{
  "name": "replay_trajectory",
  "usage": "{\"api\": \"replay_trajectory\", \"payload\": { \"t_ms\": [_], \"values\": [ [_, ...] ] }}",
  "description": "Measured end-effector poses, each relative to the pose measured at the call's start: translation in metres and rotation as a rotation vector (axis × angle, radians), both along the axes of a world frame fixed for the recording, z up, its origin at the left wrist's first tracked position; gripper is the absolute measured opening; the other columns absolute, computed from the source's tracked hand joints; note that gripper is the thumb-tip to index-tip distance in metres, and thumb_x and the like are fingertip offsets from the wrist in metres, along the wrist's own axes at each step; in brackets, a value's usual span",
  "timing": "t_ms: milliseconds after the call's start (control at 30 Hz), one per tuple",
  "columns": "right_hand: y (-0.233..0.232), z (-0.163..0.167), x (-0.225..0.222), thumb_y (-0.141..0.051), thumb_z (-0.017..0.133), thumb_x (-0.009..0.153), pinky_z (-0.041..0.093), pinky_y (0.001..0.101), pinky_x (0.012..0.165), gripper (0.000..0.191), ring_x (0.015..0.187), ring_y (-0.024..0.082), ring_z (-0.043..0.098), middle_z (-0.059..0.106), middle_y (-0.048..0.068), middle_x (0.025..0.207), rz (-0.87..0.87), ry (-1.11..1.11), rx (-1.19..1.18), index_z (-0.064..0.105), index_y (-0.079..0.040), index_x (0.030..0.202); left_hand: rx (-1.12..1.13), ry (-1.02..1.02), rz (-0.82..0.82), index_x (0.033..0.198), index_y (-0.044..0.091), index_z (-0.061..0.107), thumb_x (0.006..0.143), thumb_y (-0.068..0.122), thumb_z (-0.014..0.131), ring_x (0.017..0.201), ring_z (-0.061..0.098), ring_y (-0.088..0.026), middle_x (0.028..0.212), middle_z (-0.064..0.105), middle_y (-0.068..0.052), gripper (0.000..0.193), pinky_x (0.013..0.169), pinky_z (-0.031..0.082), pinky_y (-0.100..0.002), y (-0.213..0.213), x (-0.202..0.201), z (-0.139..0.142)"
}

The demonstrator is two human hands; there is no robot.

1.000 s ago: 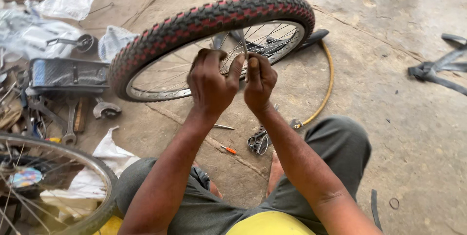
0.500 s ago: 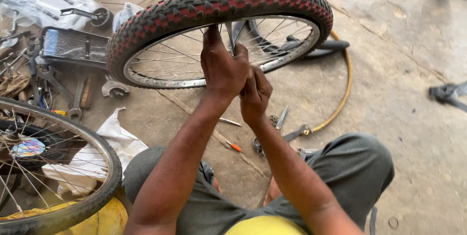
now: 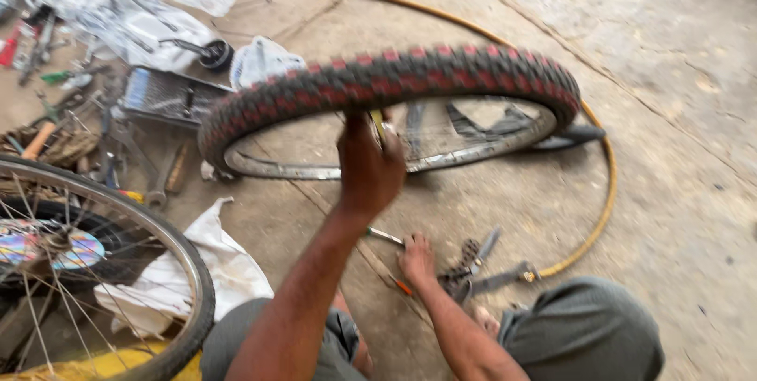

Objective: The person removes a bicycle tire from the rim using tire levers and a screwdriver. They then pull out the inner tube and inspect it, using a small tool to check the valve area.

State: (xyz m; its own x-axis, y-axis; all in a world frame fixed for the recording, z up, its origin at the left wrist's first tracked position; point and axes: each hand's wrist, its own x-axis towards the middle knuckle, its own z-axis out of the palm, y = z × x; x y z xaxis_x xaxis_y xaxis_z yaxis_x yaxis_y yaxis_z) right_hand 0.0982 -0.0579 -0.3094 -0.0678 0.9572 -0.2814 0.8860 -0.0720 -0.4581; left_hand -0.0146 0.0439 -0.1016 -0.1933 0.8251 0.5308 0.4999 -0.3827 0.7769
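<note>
Bicycle wheel (image 3: 394,81), with a knobby red-and-black tyre, stands tilted on the concrete floor (image 3: 670,113) in front of the seated person. The left hand (image 3: 369,164) is raised with the forearm stretched forward, fingers closed round the near edge of the tyre and rim. The right hand (image 3: 416,259) is lowered to the floor, palm down, fingers loosely spread beside a small screwdriver (image 3: 384,235) and a cluster of pliers (image 3: 481,267); whether it grips anything cannot be told. A yellow hose (image 3: 603,192) curves behind the wheel. A second spoked wheel (image 3: 95,270) lies at the person's left, over a white cloth (image 3: 229,263).
</note>
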Motion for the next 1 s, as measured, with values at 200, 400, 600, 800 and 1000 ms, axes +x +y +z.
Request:
{"api": "replay_trajectory", "payload": {
  "t_ms": [200,400,600,800,1000],
  "values": [
    [0.034,0.005,-0.010,-0.016,0.068,0.088,0.045,0.0495,0.107,0.017,0.126,0.029,0.054,0.063,0.007,0.121,0.090,-0.096,-0.063,0.077,-0.018,0.103,0.009,0.017,-0.029,0.107,-0.001,0.056,0.086,-0.004,0.059,0.089,0.064,-0.043,0.095,0.064,-0.021,0.021,0.079,0.051,-0.050,0.009,0.000,0.000],
    [0.040,0.011,-0.013,-0.022,0.073,0.085,0.054,0.0448,0.087,0.019,0.096,0.030,0.067,0.068,0.012,0.101,-0.226,0.260,-0.159,0.072,-0.009,0.099,-0.092,0.004,0.003,0.099,0.001,0.062,0.084,-0.002,0.059,0.088,0.067,-0.041,0.091,0.068,-0.019,0.016,0.082,0.052,-0.049,0.009,-0.008,0.013],
    [0.055,0.047,-0.008,-0.025,0.079,0.087,0.053,0.0421,0.073,0.022,0.080,0.027,0.064,0.066,0.012,0.085,-0.140,0.477,0.074,0.074,-0.004,0.093,-0.078,-0.029,-0.010,0.099,-0.001,0.064,0.077,-0.002,0.060,0.090,0.066,-0.042,0.092,0.069,-0.020,0.022,0.082,0.052,-0.049,-0.006,-0.010,0.030],
    [0.028,0.097,0.027,-0.011,0.057,0.102,0.055,0.0284,0.061,0.022,0.073,0.015,0.061,0.066,0.002,0.086,-0.099,0.813,0.196,0.072,-0.004,0.089,-0.063,-0.098,-0.089,0.093,0.001,0.061,0.078,-0.001,0.057,0.081,0.068,-0.036,0.084,0.067,-0.016,0.016,0.077,0.054,-0.045,-0.039,0.015,0.038],
    [-0.030,0.126,0.090,-0.022,0.059,0.106,0.046,0.0316,0.043,0.022,0.051,0.013,0.053,0.057,0.002,0.066,-0.544,1.515,-0.081,0.064,-0.002,0.097,-0.132,-0.155,-0.047,0.094,0.002,0.063,0.077,0.002,0.062,0.070,0.062,-0.027,0.081,0.066,-0.012,0.017,0.068,0.051,-0.039,-0.048,0.027,0.035]
  ]
}}
